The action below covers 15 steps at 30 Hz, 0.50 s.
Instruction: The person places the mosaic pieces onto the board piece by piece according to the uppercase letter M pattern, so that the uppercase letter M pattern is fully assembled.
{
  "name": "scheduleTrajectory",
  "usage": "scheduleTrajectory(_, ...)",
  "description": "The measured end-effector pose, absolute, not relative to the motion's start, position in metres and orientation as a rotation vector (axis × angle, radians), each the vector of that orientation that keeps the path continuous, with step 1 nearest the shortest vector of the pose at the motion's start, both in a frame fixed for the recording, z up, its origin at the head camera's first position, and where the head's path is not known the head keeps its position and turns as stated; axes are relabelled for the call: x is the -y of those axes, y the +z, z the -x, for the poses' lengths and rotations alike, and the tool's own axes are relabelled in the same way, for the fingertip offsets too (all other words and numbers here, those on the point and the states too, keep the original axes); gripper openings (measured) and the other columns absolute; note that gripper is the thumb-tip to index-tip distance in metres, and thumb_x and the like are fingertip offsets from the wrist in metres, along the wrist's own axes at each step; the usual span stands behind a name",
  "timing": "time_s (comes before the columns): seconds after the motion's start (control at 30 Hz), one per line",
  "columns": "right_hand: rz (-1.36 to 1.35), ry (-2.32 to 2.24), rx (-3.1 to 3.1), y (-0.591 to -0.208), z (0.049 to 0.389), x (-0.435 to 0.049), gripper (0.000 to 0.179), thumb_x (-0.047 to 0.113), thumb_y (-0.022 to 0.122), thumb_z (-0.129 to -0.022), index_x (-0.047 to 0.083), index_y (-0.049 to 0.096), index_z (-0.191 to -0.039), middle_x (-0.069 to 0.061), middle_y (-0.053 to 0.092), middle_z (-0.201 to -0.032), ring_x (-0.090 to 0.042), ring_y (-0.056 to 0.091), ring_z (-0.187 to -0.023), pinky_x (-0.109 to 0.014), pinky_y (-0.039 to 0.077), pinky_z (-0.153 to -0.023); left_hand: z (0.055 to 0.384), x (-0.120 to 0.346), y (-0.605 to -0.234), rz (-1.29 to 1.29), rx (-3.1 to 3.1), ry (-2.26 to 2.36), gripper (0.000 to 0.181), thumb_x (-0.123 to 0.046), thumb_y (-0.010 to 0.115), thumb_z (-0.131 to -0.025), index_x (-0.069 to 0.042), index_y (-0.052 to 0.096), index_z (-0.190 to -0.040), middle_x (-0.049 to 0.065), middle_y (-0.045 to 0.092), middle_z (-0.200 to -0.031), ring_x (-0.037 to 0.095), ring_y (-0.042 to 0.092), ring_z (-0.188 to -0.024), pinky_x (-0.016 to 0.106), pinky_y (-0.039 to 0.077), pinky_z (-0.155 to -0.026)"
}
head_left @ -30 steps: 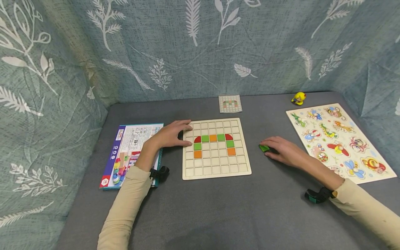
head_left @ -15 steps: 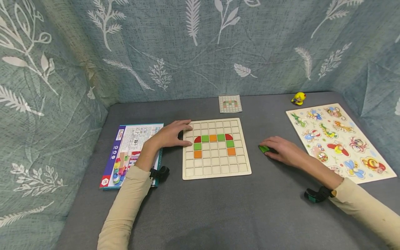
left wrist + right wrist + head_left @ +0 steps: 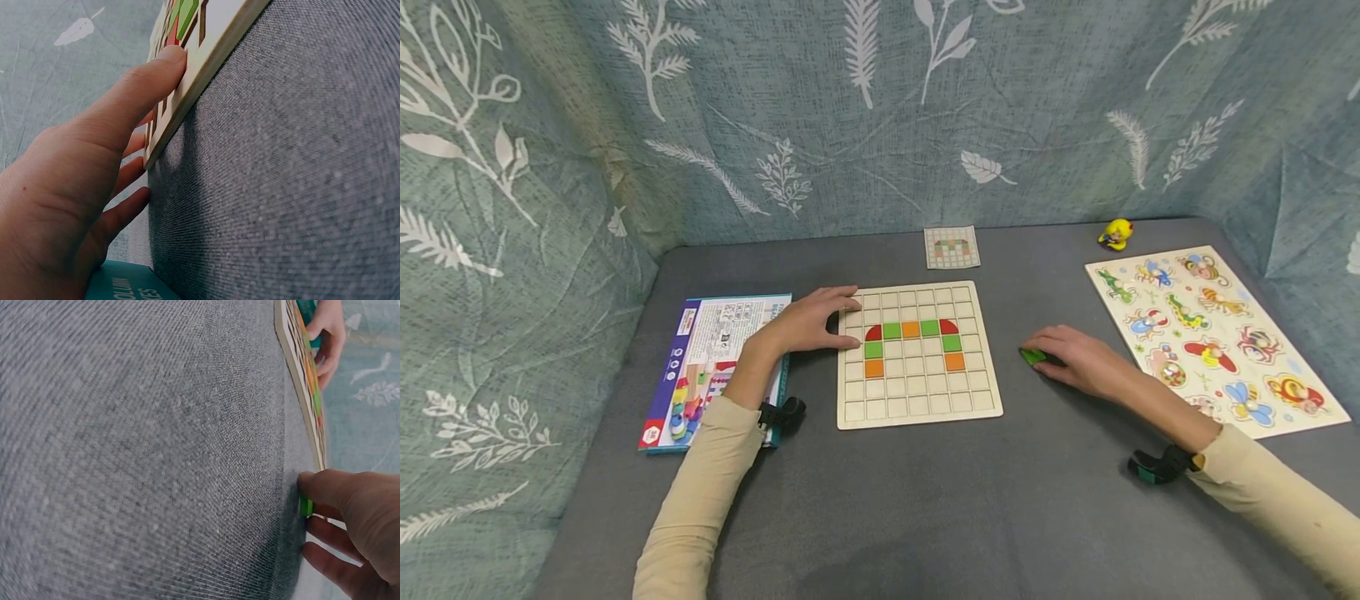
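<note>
A square wooden grid board lies in the middle, with green, orange and red tiles in an arch shape. My left hand rests at its left edge. In the left wrist view, the thumb lies on top of the board and the fingers are spread at its edge. To the right of the board, my right hand pinches a green tile low over the table. Fingers cover part of that tile; in the right wrist view only a green sliver shows under the thumb.
Behind the board lies a small pattern card. A box printed with toys sits to the left, partly under the left arm. An insect puzzle board is at the right, and a yellow toy figure behind it.
</note>
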State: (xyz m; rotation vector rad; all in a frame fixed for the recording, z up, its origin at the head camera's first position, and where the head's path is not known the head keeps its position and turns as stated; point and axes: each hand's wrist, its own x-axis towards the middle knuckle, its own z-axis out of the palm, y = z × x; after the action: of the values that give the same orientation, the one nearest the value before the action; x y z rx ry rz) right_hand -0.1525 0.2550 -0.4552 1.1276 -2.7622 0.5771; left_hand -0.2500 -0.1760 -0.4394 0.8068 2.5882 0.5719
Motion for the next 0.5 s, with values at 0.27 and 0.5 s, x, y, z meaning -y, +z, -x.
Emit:
scheduleTrajectory(0.27, -1.173, 0.542, 2.654, -0.454, 0.154, -0.25, 0.029, 0.006, 0.078, -0.078, 0.01, 0.072, -0.106, -0.001, 0.07, -0.101, -0.017, 0.065, -0.091, -0.037, 0.055, -0.071, 0.252, 0.177, -0.442, -0.804, -2.58, 0.556, 0.07, -0.051, 0.071, -0.084, -0.017, 0.051, -0.142, 0.004, 0.026, -0.161, 0.031, 0.023, -0.149, 0.057, 0.03, -0.114)
scheduleTrajectory(0.5, -1.182, 0.444, 2.687, -0.45, 0.156, -0.24, 0.027, 0.008, 0.078, -0.079, 0.01, 0.073, -0.106, -0.003, 0.07, -0.103, -0.019, 0.066, -0.092, -0.038, 0.055, -0.07, 0.253, 0.177, -0.441, -0.805, -2.566, 0.559, 0.071, -0.051, 0.07, -0.084, -0.017, 0.05, -0.142, 0.004, 0.025, -0.162, 0.031, 0.022, -0.15, 0.058, 0.03, -0.114)
